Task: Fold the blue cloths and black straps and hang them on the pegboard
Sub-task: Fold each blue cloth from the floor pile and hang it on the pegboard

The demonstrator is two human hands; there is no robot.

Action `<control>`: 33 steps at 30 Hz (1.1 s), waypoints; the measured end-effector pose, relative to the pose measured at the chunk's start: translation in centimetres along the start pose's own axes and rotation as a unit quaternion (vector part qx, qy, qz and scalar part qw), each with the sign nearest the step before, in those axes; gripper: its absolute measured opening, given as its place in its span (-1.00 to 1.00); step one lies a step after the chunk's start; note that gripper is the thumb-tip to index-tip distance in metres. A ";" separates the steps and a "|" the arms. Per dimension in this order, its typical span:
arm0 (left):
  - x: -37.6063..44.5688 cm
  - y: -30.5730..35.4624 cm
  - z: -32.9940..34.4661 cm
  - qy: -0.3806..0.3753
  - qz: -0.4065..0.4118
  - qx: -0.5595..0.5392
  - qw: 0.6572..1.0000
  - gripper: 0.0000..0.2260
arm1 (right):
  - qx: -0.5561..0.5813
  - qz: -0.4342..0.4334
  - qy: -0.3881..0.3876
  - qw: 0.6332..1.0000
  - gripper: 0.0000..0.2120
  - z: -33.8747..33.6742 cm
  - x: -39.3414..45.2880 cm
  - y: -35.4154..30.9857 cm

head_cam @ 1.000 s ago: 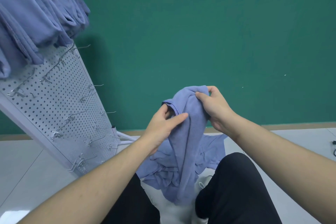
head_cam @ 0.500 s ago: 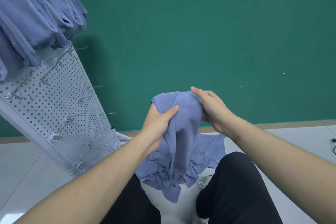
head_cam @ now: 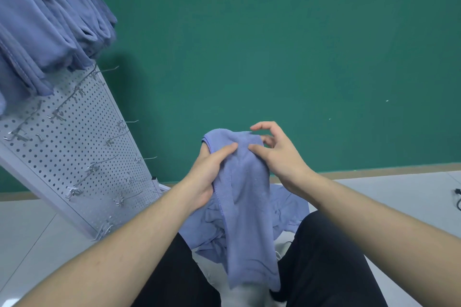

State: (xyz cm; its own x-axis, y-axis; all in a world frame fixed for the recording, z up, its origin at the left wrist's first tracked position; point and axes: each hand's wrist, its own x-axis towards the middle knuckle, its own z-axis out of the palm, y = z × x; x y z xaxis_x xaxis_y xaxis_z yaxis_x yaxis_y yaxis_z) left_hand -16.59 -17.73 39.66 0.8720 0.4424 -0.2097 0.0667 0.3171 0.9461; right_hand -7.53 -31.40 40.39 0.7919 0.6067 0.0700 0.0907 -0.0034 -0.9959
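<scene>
A blue cloth (head_cam: 247,197) hangs folded lengthwise in front of me, its lower end reaching down between my knees. My left hand (head_cam: 208,174) grips its upper left edge, thumb lying across the front. My right hand (head_cam: 277,154) touches the top right of the fold with its thumb, the other fingers spread and lifted off. Behind it a heap of loose blue cloths (head_cam: 287,209) lies on the floor. The white pegboard (head_cam: 74,147) leans at the left, with several folded blue cloths (head_cam: 47,27) hung on its top hooks. No black straps are visible.
Bare metal hooks (head_cam: 99,164) stick out of the pegboard's lower rows. A green wall stands behind, above a pale tiled floor (head_cam: 399,197). My black-trousered legs (head_cam: 329,264) fill the bottom. A black cable end (head_cam: 455,197) lies at the far right.
The cloth has dropped lower and its hanging end now reaches further down. My right hand has loosened from gripping the top, fingers now spread. My left hand slid down the left edge.
</scene>
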 end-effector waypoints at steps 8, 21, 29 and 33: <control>-0.5 -2.5 -0.4 -0.043 0.045 0.023 0.998 -0.49 | 0.060 0.088 0.062 0.992 -0.74 -0.8 1.4 -0.7; 1.0 0.9 -0.2 0.019 0.024 -0.050 0.998 -0.60 | 0.046 0.234 -0.114 0.964 -0.60 -1.1 -1.0 0.3; 1.1 1.3 -1.9 0.011 -0.072 0.067 0.995 -0.66 | 0.016 0.117 0.025 0.993 -0.80 -1.1 0.5 -0.3; 0.7 1.1 -2.6 -0.012 -0.108 0.086 0.990 -0.54 | -0.045 0.099 0.058 0.992 -0.80 -1.8 1.0 -0.4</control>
State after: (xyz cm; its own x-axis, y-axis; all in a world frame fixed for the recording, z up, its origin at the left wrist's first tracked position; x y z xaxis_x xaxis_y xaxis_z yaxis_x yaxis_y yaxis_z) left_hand -17.22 -14.88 39.86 0.8397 0.3585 -0.4078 0.3328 0.2538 0.9082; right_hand -5.69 -32.27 40.99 0.8631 0.4915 -0.1156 -0.0245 -0.1879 -0.9819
